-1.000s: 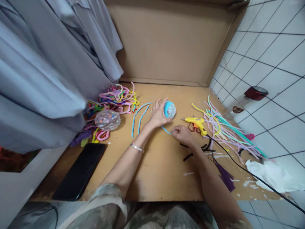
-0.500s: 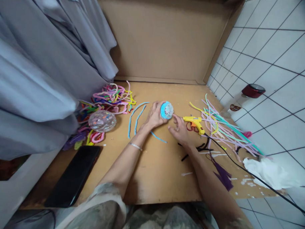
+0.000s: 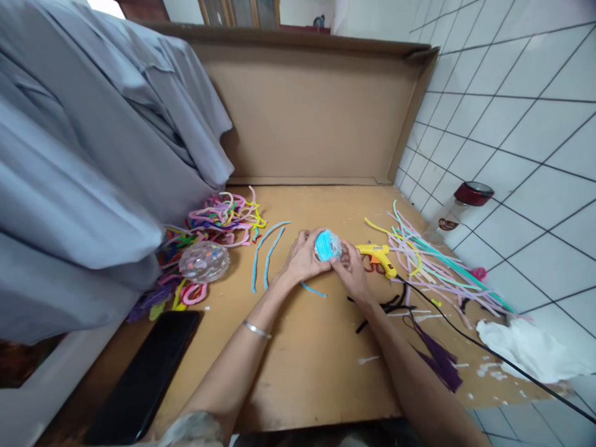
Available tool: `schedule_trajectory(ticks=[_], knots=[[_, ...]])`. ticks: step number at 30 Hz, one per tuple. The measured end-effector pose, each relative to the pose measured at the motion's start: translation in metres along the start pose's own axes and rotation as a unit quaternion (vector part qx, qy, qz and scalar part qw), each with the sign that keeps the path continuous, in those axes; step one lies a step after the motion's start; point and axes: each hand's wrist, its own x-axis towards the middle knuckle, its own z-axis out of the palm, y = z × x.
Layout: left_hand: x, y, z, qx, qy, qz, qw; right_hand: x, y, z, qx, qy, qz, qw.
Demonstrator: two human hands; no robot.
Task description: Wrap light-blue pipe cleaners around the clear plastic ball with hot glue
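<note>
Between my two hands, above the middle of the table, is a small round clear ball (image 3: 335,243) partly wrapped in bright blue pipe cleaner (image 3: 323,246). My left hand (image 3: 303,257) grips it from the left, fingers curled behind. On the other side my right hand (image 3: 351,267) has its thumb and fingers closed on the ball's right edge. Loose blue pipe cleaners (image 3: 268,257) lie just left of my left hand, and another piece (image 3: 314,290) is below it. Close to the right of my right hand rests a yellow glue gun (image 3: 377,256) with a black cord.
Tangled coloured pipe cleaners (image 3: 224,216) and a clear bumpy ball (image 3: 204,261) lie at left, near a black phone (image 3: 145,372). At right are straight pipe cleaners (image 3: 436,264), a red-lidded jar (image 3: 456,211), white tissue (image 3: 527,349) and a purple piece (image 3: 437,362). A cardboard panel (image 3: 314,118) stands behind.
My right hand has moved up to the ball and taken hold of its right side. The ball has turned so more blue wrapping faces me. The camera view has tilted upward.
</note>
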Motion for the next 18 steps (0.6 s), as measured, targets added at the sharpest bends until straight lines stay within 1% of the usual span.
schedule_trajectory(ticks=[4, 7, 10, 12, 15, 18], knots=[[0.000, -0.004, 0.003, -0.039, 0.007, 0.012, 0.999, -0.002, 0.001, 0.004, 0.006, -0.011, 0.004, 1.000], [0.000, -0.006, 0.005, -0.025, 0.021, 0.039, 0.999, -0.002, 0.002, 0.006, 0.001, -0.009, -0.002, 1.000], [0.000, -0.007, 0.007, -0.005, 0.030, 0.050, 0.998, -0.003, 0.001, 0.006, -0.018, -0.003, -0.015, 1.000], [-0.001, -0.005, 0.007, 0.007, 0.032, 0.055, 0.998, -0.004, -0.002, 0.005, -0.048, 0.011, -0.029, 0.998], [-0.002, 0.000, 0.007, 0.018, 0.020, 0.061, 0.998, -0.006, -0.009, 0.006, -0.098, 0.035, -0.063, 0.993], [-0.003, 0.003, 0.007, 0.026, 0.005, 0.056, 0.998, -0.008, -0.013, 0.007, -0.124, 0.040, -0.093, 0.987]])
